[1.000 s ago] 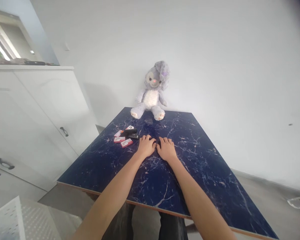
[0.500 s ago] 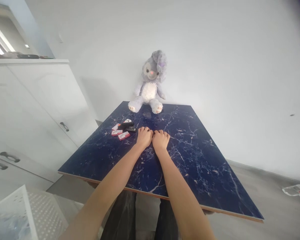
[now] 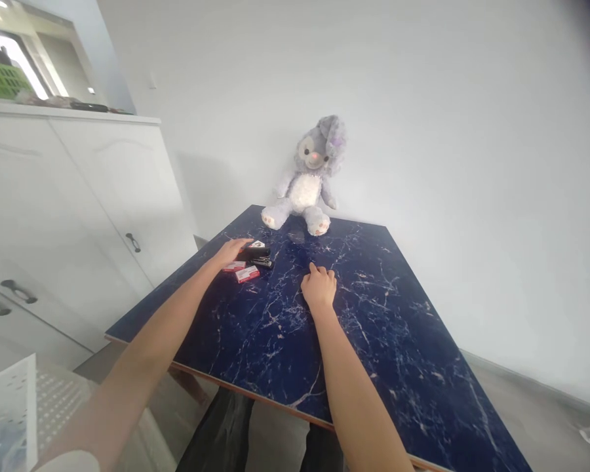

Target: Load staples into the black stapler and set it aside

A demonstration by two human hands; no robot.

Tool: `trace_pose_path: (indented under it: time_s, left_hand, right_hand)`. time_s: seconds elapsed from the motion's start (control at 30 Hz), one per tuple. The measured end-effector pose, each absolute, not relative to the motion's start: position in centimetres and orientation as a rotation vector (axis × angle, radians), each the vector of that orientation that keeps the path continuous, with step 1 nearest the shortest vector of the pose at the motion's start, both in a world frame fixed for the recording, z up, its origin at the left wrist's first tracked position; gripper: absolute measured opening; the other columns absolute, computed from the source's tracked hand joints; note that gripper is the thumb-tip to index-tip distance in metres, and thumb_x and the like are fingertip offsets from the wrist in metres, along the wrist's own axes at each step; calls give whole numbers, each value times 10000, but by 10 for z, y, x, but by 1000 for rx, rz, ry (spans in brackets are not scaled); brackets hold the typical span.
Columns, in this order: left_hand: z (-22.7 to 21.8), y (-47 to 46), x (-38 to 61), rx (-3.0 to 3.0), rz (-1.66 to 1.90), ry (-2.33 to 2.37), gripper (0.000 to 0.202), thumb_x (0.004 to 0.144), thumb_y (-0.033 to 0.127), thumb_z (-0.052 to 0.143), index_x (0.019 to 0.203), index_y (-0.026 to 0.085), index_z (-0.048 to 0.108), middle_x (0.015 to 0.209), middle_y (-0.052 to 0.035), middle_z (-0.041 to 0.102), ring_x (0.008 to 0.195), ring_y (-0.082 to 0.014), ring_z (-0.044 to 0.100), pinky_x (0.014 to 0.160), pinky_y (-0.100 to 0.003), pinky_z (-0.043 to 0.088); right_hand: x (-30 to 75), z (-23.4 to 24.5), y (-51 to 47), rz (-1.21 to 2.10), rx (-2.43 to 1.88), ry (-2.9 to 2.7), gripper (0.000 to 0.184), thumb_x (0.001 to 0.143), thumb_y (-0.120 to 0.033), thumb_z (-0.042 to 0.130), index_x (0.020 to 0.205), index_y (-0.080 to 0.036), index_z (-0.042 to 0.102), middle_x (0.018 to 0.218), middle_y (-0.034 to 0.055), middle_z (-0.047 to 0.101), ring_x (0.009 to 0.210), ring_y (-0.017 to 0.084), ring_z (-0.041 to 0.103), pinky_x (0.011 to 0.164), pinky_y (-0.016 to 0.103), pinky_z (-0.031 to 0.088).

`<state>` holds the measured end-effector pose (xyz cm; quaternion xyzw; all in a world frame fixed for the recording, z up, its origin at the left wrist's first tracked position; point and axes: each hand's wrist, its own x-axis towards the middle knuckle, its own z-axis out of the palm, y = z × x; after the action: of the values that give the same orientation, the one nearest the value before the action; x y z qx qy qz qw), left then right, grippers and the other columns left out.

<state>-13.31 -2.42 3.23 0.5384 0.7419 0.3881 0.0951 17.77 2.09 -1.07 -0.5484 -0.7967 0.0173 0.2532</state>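
Note:
My left hand (image 3: 231, 251) reaches out over the dark blue marble-patterned table (image 3: 373, 341), its fingers stretched towards a black stapler (image 3: 256, 252) and touching or almost touching it. Small red and white boxes (image 3: 247, 273) lie beside the stapler, one partly under my left hand. My right hand (image 3: 318, 287) rests on the table in the middle with its fingers curled under; nothing shows in it.
A grey plush rabbit (image 3: 309, 178) sits at the table's far edge against the white wall. A white cabinet (image 3: 78, 210) with dark handles stands to the left. A white perforated object (image 3: 24, 406) is at the lower left.
My left hand has moved left, away from my right hand, to the stapler and boxes. My right hand stayed near the middle with fingers curled. The camera view shifted.

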Motion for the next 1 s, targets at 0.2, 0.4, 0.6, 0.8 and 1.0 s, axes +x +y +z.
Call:
trace_pose_path:
  time_s: [0.2, 0.4, 0.6, 0.8, 1.0]
  left_hand:
    - [20, -9, -91, 1795, 926, 1907, 463, 953, 469, 411, 1130, 250, 779, 1151, -55, 754, 1052, -264, 675, 999, -369, 467]
    - [12, -27, -11, 2117, 969, 1635, 480, 1015, 428, 344, 1156, 242, 763, 1228, -31, 731, 1142, -246, 637, 1049, -353, 424]
    - [18, -44, -42, 2130, 944, 1820, 419, 995, 428, 412, 1144, 225, 747, 1169, -55, 734, 1076, -239, 639, 967, -354, 462]
    - [29, -44, -73, 2045, 860, 2205, 322, 948, 384, 482, 935, 205, 749, 905, -68, 746, 832, -232, 663, 768, -318, 458]
    - [41, -53, -80, 1836, 401, 1570, 390, 756, 540, 741, 1012, 244, 753, 912, -37, 751, 752, -189, 662, 635, -251, 420]
  right_hand:
    - [175, -10, 23, 121, -1470, -2137, 539, 924, -205, 431, 1454, -164, 523, 1176, 180, 675, 1130, 343, 548, 935, 439, 396]
    - [190, -13, 42, 990, -1025, -1737, 437, 905, -382, 363, 1115, -208, 704, 1099, 83, 722, 987, 241, 643, 914, 352, 468]
    - [217, -1, 37, 1213, -891, -1641, 497, 898, -613, 389, 898, -209, 679, 824, 30, 679, 743, 187, 606, 718, 298, 473]
    - [224, 19, 19, 1046, -946, -2300, 352, 776, -535, 715, 986, -253, 728, 915, -7, 740, 797, 195, 654, 719, 282, 458]
    - [222, 2, 26, 924, -932, -2328, 348, 750, -454, 764, 979, -196, 716, 910, 21, 746, 785, 192, 675, 708, 280, 480]
